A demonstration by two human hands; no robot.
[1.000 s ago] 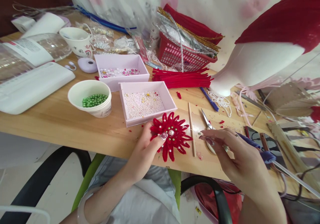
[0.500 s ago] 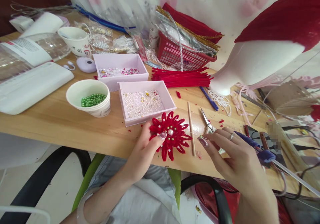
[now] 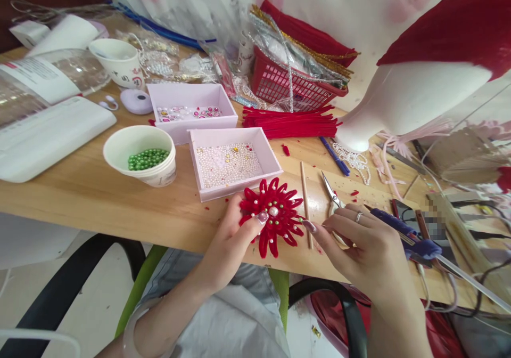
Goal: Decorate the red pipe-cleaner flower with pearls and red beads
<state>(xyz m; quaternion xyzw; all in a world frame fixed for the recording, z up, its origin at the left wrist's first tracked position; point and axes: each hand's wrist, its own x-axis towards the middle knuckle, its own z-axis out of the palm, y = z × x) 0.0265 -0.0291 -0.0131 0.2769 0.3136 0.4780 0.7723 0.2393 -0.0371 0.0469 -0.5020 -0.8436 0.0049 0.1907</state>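
A red fuzzy flower [image 3: 285, 215] with looped petals is pinched by my left hand [image 3: 229, 243], thumb on top and fingers behind. White pearl beads dot its petals, and green ones ring the large pearl at its centre. My right hand [image 3: 359, 241] is closed on a thin, pale strand at the flower's right side; whether it is wire or thread I cannot tell. A green bead [image 3: 301, 219] sits between my right thumb tip and the petals. Partly behind my right hand lie scissors [image 3: 330, 188]; a wooden stick [image 3: 305, 203] rests just beyond the petals.
A paper cup [image 3: 159, 174] holds green beads. Lilac boxes hold pearls [image 3: 235, 184] and gems [image 3: 175, 130]. Behind them are red pipe cleaners [image 3: 289, 123] and a red basket [image 3: 275, 83]. A blue glue gun [image 3: 407, 235] lies by my right hand; a white mannequin head [image 3: 415, 97] stands behind.
My right hand has moved left, towards the flower. The green bead, earlier at my right fingertips away from the petals, is now beside the flower's right edge. My left hand stays nearly still.
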